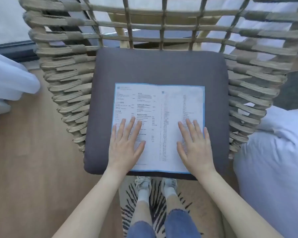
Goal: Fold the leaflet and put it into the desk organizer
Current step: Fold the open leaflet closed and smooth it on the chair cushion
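Observation:
A white leaflet (159,107) with a blue border and printed text lies unfolded and flat on the dark grey seat cushion (158,66) of a woven chair. A crease runs down its middle. My left hand (126,143) rests flat on the leaflet's lower left part, fingers spread. My right hand (194,143) rests flat on its lower right part, fingers also spread. Neither hand grips the paper. No desk organizer is in view.
The woven wicker chair (69,79) surrounds the cushion on three sides. White bedding (10,79) lies at the left, and a pale cushion or bedding (273,169) at the right. My feet stand on a zebra-striped rug (127,212) on the wooden floor.

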`<state>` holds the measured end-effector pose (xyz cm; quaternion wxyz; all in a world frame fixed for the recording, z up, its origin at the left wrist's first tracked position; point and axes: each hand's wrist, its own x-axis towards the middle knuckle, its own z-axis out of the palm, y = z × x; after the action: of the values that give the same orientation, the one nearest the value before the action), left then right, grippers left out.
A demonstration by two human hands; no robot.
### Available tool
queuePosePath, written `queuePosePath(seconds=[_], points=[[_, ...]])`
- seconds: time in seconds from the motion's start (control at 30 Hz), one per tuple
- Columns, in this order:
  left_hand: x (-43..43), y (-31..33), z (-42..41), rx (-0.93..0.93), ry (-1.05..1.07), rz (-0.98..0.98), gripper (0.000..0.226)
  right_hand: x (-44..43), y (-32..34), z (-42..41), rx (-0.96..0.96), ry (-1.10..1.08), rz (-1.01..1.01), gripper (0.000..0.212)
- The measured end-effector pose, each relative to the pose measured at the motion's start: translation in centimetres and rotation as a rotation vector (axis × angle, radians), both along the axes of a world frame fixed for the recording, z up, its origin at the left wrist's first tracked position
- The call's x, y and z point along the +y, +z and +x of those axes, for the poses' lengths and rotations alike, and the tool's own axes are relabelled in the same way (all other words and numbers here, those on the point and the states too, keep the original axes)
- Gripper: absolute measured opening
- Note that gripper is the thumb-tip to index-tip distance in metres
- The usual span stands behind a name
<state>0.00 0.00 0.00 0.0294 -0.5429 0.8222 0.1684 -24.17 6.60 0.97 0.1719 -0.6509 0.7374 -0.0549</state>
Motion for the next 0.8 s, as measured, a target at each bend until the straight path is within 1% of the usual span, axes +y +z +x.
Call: queuePosePath(seconds=[0.17,0.33,0.43,0.6,0.73,0.8], points=[[0.9,-4.3,0.9,-0.01,-0.034,-0.058,0.063,1.1,-4.3,0.2,0.046,0.022,-0.039,0.056],[1.2,-6.0,1.2,-0.053,-0.064,-0.107,0.064,1.5,-6.0,0.0,0.105,0.029,-0.068,0.058],[1.2,-5.9,1.0,-0.061,-0.059,-0.1,0.064,1.5,-6.1,0.0,0.111,0.025,-0.074,0.058],[1.0,-4.9,0.9,-0.091,-0.054,-0.029,0.064,1.4,-5.5,0.2,0.116,0.025,-0.034,0.058],[0.5,-2.4,0.5,-0.044,-0.032,0.064,0.062,0.9,-3.6,0.1,0.081,0.031,0.029,0.058],[0.0,-1.0,0.6,-0.01,0.01,0.072,0.059,0.7,-2.4,-0.2,0.065,0.014,0.046,0.058]])
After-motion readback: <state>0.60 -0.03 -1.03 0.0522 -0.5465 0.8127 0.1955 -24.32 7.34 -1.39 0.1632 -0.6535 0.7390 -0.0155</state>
